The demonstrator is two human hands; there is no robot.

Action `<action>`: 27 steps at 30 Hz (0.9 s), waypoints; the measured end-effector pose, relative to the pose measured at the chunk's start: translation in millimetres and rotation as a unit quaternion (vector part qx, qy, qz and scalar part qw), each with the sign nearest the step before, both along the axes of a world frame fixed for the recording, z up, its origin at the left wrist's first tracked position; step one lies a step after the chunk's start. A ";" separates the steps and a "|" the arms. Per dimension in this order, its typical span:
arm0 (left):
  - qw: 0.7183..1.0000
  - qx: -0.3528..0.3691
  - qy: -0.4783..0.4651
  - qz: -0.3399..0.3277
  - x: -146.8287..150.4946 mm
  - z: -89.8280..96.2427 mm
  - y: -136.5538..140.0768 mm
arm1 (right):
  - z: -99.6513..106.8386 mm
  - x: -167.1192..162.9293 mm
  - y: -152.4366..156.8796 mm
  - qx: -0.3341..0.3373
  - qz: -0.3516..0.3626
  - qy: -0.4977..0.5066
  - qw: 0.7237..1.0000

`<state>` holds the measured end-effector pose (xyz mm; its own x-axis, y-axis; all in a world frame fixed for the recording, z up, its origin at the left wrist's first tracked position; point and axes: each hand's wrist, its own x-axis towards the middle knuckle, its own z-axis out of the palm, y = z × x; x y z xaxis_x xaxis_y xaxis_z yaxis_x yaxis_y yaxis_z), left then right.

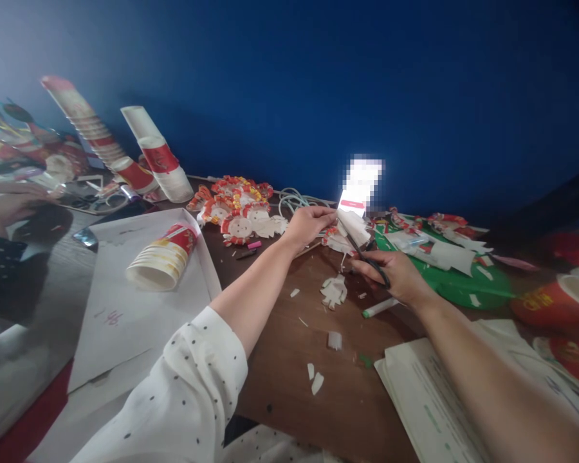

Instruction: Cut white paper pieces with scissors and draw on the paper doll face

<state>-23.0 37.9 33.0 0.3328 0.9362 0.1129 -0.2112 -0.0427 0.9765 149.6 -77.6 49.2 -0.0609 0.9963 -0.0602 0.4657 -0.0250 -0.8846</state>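
My left hand [309, 226] pinches the edge of a white paper piece [354, 226], held above the brown table [289, 347]. Black-handled scissors [377, 269] are in my right hand [399, 275], fingers closed round the handles. Their blades reach up to the paper, near my left fingertips; I cannot tell how far apart they are. Below my hands lies a small white paper cutout [334, 291] with a jagged edge. Several white scraps [317, 383] are scattered on the tabletop. A white marker with a green tip [380, 307] lies just below my right hand.
A lit phone [359, 186] stands behind my hands. Nested paper cups [161, 257] lie on a white box lid [120, 321]; taller cup stacks [161, 157] lean at the blue wall. Red-and-white paper crafts [238, 225] are heaped behind. Green sheet [463, 286] and booklets [424, 392] lie right. Another person's arm [4, 209] shows left.
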 end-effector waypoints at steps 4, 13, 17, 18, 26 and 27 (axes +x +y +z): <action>0.997 -0.067 -0.036 -0.007 5.1 7.0 -9.7 | -1.9 0.9 1.3 0.001 -0.018 0.008 1.000; 0.983 -0.164 -0.067 -0.055 16.3 10.2 -27.0 | -4.8 3.0 2.6 0.036 -0.019 -0.003 0.999; 0.985 -0.151 -0.069 -0.053 19.8 7.5 -27.0 | -6.3 4.0 3.6 0.030 -0.020 0.006 0.999; 0.985 -0.147 -0.071 -0.053 20.2 6.8 -26.5 | -7.0 4.4 4.0 0.026 -0.019 0.008 0.999; 0.987 -0.130 -0.051 -0.084 16.9 6.0 -21.5 | -7.8 4.4 4.0 0.010 -0.022 0.017 1.000; 0.986 -0.131 -0.048 -0.089 16.4 6.4 -21.5 | -7.4 4.0 3.8 0.008 -0.023 0.019 1.000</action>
<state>-6.7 16.4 39.3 0.4938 0.8653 -0.0864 -0.2849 0.2549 0.9241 153.6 -73.8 41.9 -0.0163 0.9990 -0.0420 0.4311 -0.0309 -0.9018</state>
